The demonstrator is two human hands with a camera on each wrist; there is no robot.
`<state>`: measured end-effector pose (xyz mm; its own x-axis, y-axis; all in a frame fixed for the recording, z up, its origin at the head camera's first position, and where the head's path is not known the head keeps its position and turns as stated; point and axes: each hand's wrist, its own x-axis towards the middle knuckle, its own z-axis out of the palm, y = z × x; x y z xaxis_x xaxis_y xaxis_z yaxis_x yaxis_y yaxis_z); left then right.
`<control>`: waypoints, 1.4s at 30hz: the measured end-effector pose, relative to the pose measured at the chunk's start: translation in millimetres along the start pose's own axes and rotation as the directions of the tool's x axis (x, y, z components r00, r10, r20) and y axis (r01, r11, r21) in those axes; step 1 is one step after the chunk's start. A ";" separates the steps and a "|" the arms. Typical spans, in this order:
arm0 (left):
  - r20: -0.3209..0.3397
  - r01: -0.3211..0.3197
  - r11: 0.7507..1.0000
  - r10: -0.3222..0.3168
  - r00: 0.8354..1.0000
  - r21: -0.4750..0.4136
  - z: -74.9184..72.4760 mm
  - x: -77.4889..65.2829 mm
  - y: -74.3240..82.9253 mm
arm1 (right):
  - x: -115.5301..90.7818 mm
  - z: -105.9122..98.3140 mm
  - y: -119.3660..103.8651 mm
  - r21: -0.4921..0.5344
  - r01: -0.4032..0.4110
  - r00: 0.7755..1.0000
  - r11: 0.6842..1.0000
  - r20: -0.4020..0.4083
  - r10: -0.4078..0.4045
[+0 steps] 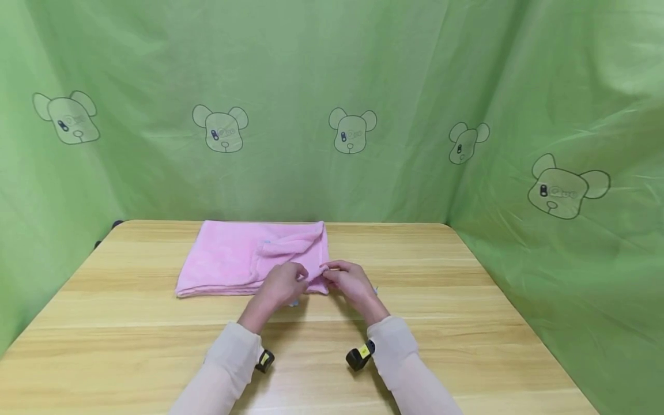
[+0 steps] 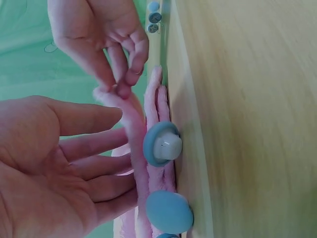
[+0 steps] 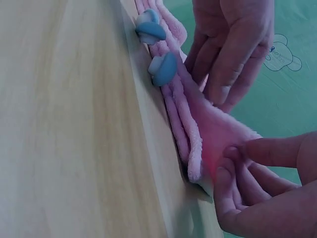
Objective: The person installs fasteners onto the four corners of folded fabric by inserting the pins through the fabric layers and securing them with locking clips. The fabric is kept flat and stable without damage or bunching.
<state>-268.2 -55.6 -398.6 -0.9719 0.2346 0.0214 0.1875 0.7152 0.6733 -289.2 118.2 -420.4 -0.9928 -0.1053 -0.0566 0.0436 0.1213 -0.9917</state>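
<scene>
A folded pink plush cloth (image 1: 223,253) lies at the far side of the table, its near right corner turned up. My right hand (image 1: 354,283) pinches that raised corner between thumb and fingertips, and the fabric stretches away from it in the right wrist view. My left hand (image 1: 282,283) is just to its left; in the left wrist view its fingers (image 2: 106,186) lie nearly straight against the cloth's edge, with the thumb apart from them. Small mushroom-shaped pieces with blue caps and whitish stems (image 2: 169,212) sit along the near edge of the cloth.
The wooden table (image 1: 441,334) carries the cloth. Green curtains (image 1: 404,69) printed with bear heads stand behind it and at both sides. More small blue pieces (image 2: 154,18) show past the cloth's right end in the left wrist view.
</scene>
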 end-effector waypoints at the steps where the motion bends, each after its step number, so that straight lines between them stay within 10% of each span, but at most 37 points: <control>1: -0.009 0.009 1.000 -0.009 1.000 -0.012 0.3 0.2 0.4 | 0.3 0.9 -0.2 0.006 0.005 1.000 1.000 -0.018 -0.005; 7: -0.107 -0.049 0.999 0.050 0.993 0.014 0.3 0.5 1.4 | 1.7 3.5 0.1 0.044 0.029 0.997 0.999 -0.075 -0.026; 16: -0.301 -0.153 0.984 0.175 0.937 0.096 4.9 5.7 -5.9 | 2.4 1.6 -0.1 0.157 0.017 0.999 0.987 -0.044 -0.010; 27: -0.338 -0.164 0.983 0.184 0.923 0.089 4.2 7.8 -8.3 | 0.3 0.7 -5.4 0.188 0.012 1.000 0.982 0.009 -0.013; 42: -0.372 -0.163 0.984 0.178 0.911 0.071 3.2 7.3 -10.4 | -2.3 -36.8 -24.6 -0.230 0.020 0.984 0.973 -0.169 -0.060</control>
<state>-276.8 -59.2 -407.8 -0.9052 0.0956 0.4141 0.3528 0.7126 0.6065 -292.0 151.8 -391.6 -0.9981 0.0561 0.0236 -0.0030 0.3426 -0.9395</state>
